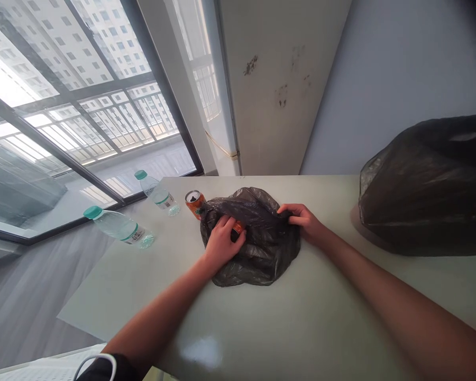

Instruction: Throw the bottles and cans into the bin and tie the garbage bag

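Observation:
A thin black plastic bag (257, 259) lies crumpled on the pale table. My left hand (224, 241) is at the bag's opening, its fingers wrapped round an orange can (237, 229) that is partly hidden by the hand and the plastic. My right hand (299, 218) pinches the bag's right edge between thumb and fingers. Beside the bag's upper left edge stands another orange can (194, 203), its top facing up. Farther left are two clear bottles with green caps, one nearer (121, 227) and one behind it (161, 196).
A large, full black bag (424, 190) rests on the table (262, 328) at the right. Behind the table are a pale cabinet-like panel (277, 127) and a wall. Glass doors and a wooden-look floor lie to the left, beyond the table's edge.

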A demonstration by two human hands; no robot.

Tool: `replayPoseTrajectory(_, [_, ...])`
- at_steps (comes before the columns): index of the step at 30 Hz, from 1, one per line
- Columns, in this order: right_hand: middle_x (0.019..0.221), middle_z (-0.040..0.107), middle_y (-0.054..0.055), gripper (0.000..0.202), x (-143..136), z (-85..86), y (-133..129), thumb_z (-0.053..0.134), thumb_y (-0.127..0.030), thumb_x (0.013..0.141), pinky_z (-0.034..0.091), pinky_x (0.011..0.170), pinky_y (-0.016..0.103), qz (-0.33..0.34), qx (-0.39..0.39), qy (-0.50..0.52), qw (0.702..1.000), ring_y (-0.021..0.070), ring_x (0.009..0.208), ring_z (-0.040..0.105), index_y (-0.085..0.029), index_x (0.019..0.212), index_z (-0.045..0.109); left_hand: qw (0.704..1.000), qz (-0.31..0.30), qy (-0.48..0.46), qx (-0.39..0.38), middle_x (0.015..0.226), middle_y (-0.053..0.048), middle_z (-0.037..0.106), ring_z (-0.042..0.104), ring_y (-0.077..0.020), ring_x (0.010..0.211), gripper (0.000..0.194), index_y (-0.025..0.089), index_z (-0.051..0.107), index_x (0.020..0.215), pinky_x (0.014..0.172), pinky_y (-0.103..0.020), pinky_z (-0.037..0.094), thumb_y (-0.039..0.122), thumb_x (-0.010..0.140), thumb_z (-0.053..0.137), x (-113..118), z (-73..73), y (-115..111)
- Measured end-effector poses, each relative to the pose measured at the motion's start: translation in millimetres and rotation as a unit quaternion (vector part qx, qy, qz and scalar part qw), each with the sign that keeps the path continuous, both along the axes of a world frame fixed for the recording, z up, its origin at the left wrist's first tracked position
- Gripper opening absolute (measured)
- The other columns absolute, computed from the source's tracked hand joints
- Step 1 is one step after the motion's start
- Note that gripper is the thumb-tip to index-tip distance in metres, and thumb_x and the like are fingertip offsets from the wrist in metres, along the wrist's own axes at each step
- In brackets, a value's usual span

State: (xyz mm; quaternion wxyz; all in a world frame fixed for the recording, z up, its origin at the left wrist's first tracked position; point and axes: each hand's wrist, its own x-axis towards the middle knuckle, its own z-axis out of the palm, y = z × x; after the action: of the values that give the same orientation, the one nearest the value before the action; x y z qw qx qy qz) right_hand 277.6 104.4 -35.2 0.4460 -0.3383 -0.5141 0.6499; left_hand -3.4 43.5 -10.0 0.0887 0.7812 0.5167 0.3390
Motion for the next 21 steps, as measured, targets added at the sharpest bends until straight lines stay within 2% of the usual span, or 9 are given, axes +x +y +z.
replayPoseTrajectory(4, [0.082, 0.072, 0.0, 0.028, -0.8, 1.5, -0.8, 0.068, -0.016, 0.061, 0.044, 0.07, 0.028, -0.004, -0.005, -0.001, 1.0, 0.0174, 0.076, 0.061, -0.021, 0.086, 0.078, 1.0, 0.01, -0.016, -0.014, 0.096, -0.004, 0.066, 0.067, -0.0205, 0.089, 0.008, 0.021, 0.061, 0.093, 0.082, -0.033, 0.054, 0.027, 0.089, 0.067, -3.6, 19.8, -4.6])
replayPoseTrajectory(8, [0.082, 0.072, 0.001, 0.028, -0.9, 1.2, -0.4, 0.068, -0.017, 0.061, 0.045, 0.07, 0.03, -0.003, -0.009, -0.004, 1.0, 0.0188, 0.076, 0.061, -0.02, 0.087, 0.077, 1.0, 0.001, -0.012, -0.025, 0.107, -0.006, 0.072, 0.069, -0.0225, 0.1, 0.022, 0.022, 0.068, 0.112, 0.089, -0.034, 0.055, 0.026, 0.09, 0.066, -10.9, 41.6, -5.9])
replayPoseTrajectory(11, [0.083, 0.073, 0.001, 0.028, -0.2, 0.8, 0.0, 0.067, -0.017, 0.061, 0.045, 0.07, 0.03, -0.001, -0.01, -0.009, 1.0, 0.0193, 0.076, 0.062, -0.02, 0.088, 0.077, 0.997, -0.026, 0.011, -0.074, 0.116, -0.006, 0.074, 0.07, -0.0247, 0.108, 0.032, 0.023, 0.071, 0.121, 0.097, -0.036, 0.055, 0.027, 0.09, 0.065, -22.0, 59.4, -5.9])
replayPoseTrajectory(16, [0.083, 0.071, 0.0, 0.027, 0.3, 2.6, -1.3, 0.067, -0.016, 0.063, 0.044, 0.07, 0.028, -0.003, -0.003, -0.013, 1.0, 0.0175, 0.076, 0.059, -0.021, 0.087, 0.077, 0.983, -0.067, 0.066, -0.159, 0.141, -0.002, 0.068, 0.066, -0.0266, 0.124, 0.045, 0.032, 0.067, 0.139, 0.108, -0.037, 0.051, 0.035, 0.093, 0.064, -57.1, 101.9, -15.3])
replayPoseTrajectory(18, [0.082, 0.07, 0.0, 0.026, -0.1, 3.6, -1.9, 0.067, -0.016, 0.063, 0.044, 0.071, 0.028, -0.004, -0.001, -0.013, 1.0, 0.0172, 0.076, 0.059, -0.02, 0.087, 0.077, 0.978, -0.062, 0.088, -0.181, 0.141, -0.001, 0.068, 0.066, -0.0271, 0.124, 0.048, 0.035, 0.065, 0.142, 0.105, -0.038, 0.053, 0.042, 0.094, 0.065, -75.6, 121.3, -23.8])
replayPoseTrajectory(21, [0.083, 0.071, 0.0, 0.027, -0.7, 4.2, -2.4, 0.067, -0.016, 0.063, 0.044, 0.072, 0.029, -0.009, 0.002, -0.013, 1.0, 0.0179, 0.077, 0.06, -0.02, 0.087, 0.077, 0.959, -0.063, 0.163, -0.225, 0.137, 0.002, 0.07, 0.068, -0.025, 0.118, 0.048, 0.041, 0.063, 0.143, 0.106, -0.038, 0.052, 0.044, 0.095, 0.063, -103.7, 144.8, -38.7])
